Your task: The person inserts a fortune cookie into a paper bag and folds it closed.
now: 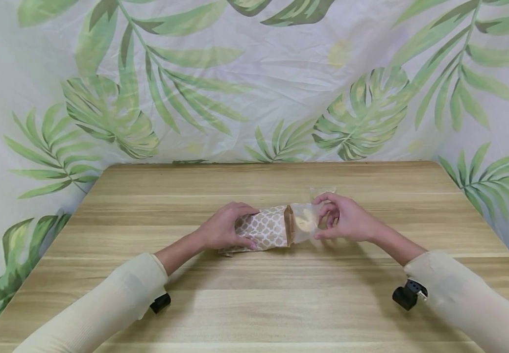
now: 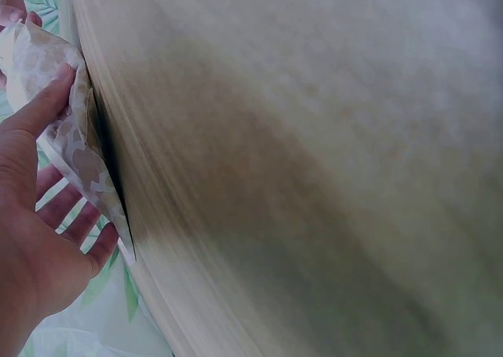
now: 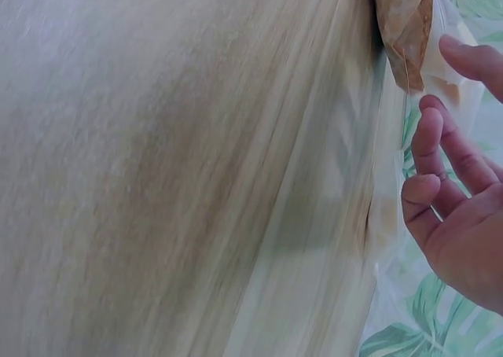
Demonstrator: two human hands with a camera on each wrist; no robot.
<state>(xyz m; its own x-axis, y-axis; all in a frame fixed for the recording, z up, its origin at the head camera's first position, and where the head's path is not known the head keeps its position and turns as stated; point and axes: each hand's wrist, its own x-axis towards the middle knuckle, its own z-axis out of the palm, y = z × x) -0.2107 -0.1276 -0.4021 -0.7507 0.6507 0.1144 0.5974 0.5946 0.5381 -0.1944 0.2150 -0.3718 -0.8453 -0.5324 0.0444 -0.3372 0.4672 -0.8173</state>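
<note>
A white paper bag (image 1: 273,226) with a tan lattice print lies on its side, its brown open mouth facing right. My left hand (image 1: 222,226) grips its closed end, thumb on the near side and fingers over the far side. At the mouth, a clear plastic packet (image 1: 299,220) with pale yellow pieces inside sits partly within the bag. My right hand (image 1: 350,219) holds the packet's right end between thumb and fingers. In the right wrist view the brown mouth of the bag (image 3: 410,38) shows beside the right thumb.
Another clear packet (image 1: 323,190) lies just behind the right hand's fingers. Everything rests on a wood-grain table (image 1: 254,304). A leaf-print cloth (image 1: 280,93) hangs behind the far edge. Black wrist mounts (image 1: 406,294) hang below the sleeves.
</note>
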